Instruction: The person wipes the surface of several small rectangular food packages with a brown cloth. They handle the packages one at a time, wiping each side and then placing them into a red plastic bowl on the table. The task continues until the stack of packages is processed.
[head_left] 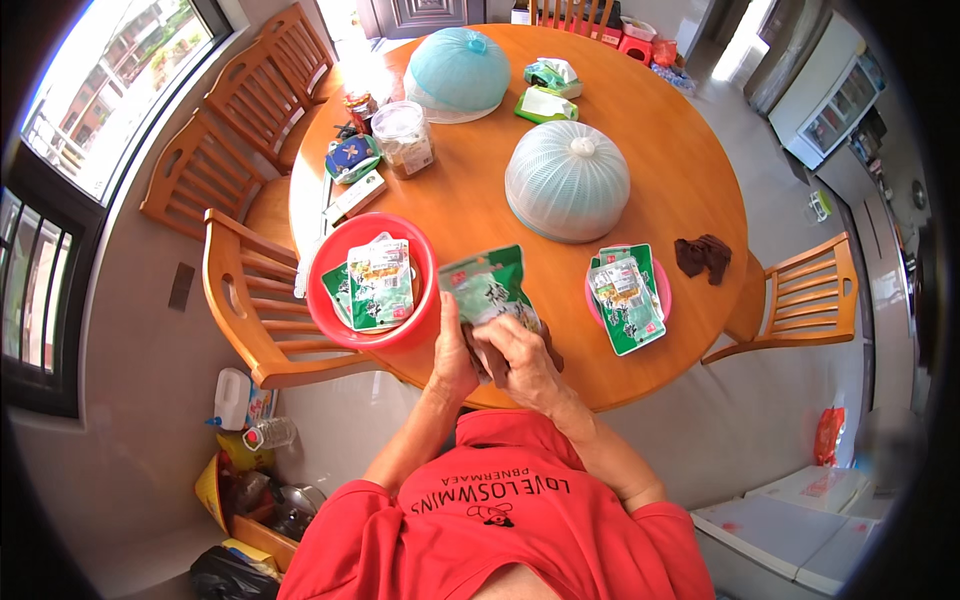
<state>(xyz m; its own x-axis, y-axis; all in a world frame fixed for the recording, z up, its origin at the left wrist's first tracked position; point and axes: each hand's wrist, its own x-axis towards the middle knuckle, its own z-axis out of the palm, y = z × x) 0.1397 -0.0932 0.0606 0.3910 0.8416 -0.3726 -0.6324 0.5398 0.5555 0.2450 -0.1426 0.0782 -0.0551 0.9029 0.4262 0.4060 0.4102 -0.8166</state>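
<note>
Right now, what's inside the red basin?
Flat packets lie overlapping in the red basin. The top one covers much of those beneath, so I can't tell how many.

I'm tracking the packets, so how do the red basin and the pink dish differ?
The red basin looks wider than the pink dish. The basin's packets lie within its rim in this view, while the dish's packets stick out past its edge. Both are round and hold green-edged packets.
</note>
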